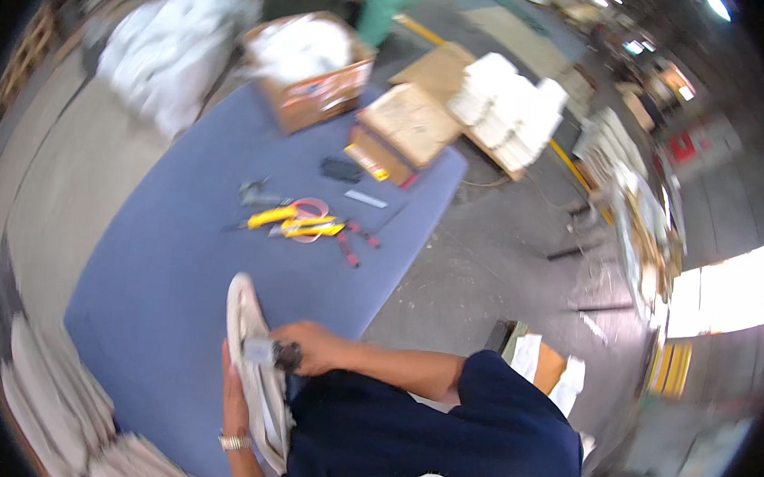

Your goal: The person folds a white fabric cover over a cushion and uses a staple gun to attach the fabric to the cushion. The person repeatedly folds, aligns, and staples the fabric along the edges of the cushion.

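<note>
A long, narrow off-white piece with a rounded far end (245, 304) lies lengthwise near the front edge of the blue-topped table (170, 269); its exact kind is unclear. My left hand (234, 396), with a banded watch on the wrist, grips it along its left side, the fingers partly hidden. From the right, my right hand (312, 346) is closed around a grey-and-black tool (272, 354), whose pale end lies over the piece. Blur hides the tool's kind and whether it touches.
Yellow cutters (271, 217), a pinkish ring (311, 206) and red-handled pliers (349, 247) lie mid-table. Beyond are a black block (341, 169), an open carton (320, 99) and a closed box (409, 125). Beige fabric (58, 394) hangs at lower left; white stacks (512, 107) stand right.
</note>
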Motion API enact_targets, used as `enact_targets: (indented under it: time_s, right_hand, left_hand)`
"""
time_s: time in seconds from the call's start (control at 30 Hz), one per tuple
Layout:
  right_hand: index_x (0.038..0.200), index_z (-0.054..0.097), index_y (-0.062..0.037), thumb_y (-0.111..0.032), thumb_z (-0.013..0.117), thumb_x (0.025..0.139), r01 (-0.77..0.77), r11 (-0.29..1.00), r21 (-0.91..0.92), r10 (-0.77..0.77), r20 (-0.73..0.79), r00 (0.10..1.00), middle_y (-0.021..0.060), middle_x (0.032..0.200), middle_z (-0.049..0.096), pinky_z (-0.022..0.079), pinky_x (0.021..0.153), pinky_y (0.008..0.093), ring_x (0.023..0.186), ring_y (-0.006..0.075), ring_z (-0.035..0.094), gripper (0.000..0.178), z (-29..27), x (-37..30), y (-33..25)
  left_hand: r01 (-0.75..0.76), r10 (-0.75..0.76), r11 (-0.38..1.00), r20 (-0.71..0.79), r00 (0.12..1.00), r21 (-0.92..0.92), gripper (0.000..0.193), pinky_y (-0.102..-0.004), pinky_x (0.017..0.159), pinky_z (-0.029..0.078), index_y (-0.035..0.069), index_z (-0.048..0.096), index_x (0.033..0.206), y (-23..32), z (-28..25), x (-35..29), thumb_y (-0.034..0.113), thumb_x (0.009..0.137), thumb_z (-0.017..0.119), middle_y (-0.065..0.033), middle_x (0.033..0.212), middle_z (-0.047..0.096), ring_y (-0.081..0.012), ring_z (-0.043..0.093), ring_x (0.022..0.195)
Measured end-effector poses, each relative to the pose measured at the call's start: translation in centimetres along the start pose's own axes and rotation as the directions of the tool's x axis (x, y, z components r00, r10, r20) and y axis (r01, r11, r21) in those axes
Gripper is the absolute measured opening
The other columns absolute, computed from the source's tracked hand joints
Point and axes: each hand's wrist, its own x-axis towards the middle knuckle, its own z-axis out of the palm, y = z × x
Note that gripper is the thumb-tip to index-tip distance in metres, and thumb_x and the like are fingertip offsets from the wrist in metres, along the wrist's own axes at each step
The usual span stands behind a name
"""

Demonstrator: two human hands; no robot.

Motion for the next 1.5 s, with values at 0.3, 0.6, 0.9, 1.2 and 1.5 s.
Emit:
enact_targets:
  time_s: [0.3,0.6,0.9,1.2,1.5]
  right_hand:
    - [0.111,0.069,-0.0022,-0.016,0.077,0.073,0.077,0.997,0.017,-0.077,-0.009,0.997,0.0196,0.104,0.070,0.055,0.083,0.0446,0.098,0.0423,0.068,0.042,-1.6,-1.0,-1.2]
    - [0.100,0.066,0.0025,-0.010,0.077,0.076,0.167,0.983,0.082,-0.163,-0.052,0.985,0.0166,0.089,0.064,0.050,0.069,0.0394,0.078,0.0396,0.062,0.030,-2.1,-1.3,-1.7]
    - [0.109,0.068,0.0024,-0.018,0.077,0.073,0.044,0.998,0.055,-0.050,0.107,0.993,0.0197,0.096,0.069,0.054,0.076,0.0409,0.086,0.0409,0.069,0.042,-2.7,-1.1,-2.5]
    - [0.100,0.067,0.0023,-0.009,0.078,0.077,0.044,0.999,-0.014,-0.044,0.014,0.999,0.0175,0.091,0.068,0.052,0.068,0.0392,0.077,0.0387,0.068,0.028,-1.7,-1.2,-2.8]
    - [0.097,0.067,0.0020,-0.008,0.076,0.077,0.058,0.998,0.012,-0.059,0.074,0.996,0.0165,0.085,0.067,0.053,0.069,0.0401,0.075,0.0384,0.067,0.024,-1.9,-2.4,-3.6]
  left_hand:
    - [0.141,0.008,0.778,-0.234,0.972,0.612,0.081,-0.0472,0.119,0.037,0.007,0.022,0.163,4.1,2.5,-1.6,0.028,0.099,0.067,-0.0278,0.161,0.037,-0.0457,0.039,0.146]
    - [0.238,-0.060,0.736,-0.290,0.955,0.633,0.083,-0.0497,0.110,0.046,0.005,0.023,0.162,5.3,3.0,-1.7,0.030,0.097,0.069,-0.0310,0.151,0.048,-0.0473,0.050,0.137]
    - [0.256,-0.104,0.740,-0.270,0.957,0.622,0.083,-0.0526,0.110,0.046,0.001,0.027,0.159,4.9,2.8,-1.9,0.035,0.096,0.069,-0.0247,0.160,0.040,-0.0457,0.041,0.146]
    - [0.243,-0.050,0.712,-0.297,0.953,0.659,0.083,-0.0494,0.115,0.043,0.002,0.024,0.161,5.7,3.8,-1.7,0.017,0.093,0.071,-0.0265,0.159,0.040,-0.0441,0.039,0.147]
    - [0.228,-0.039,0.714,-0.288,0.957,0.662,0.086,-0.0488,0.115,0.044,0.002,0.025,0.160,5.4,3.9,-2.3,0.013,0.089,0.072,-0.0275,0.157,0.041,-0.0448,0.041,0.145]
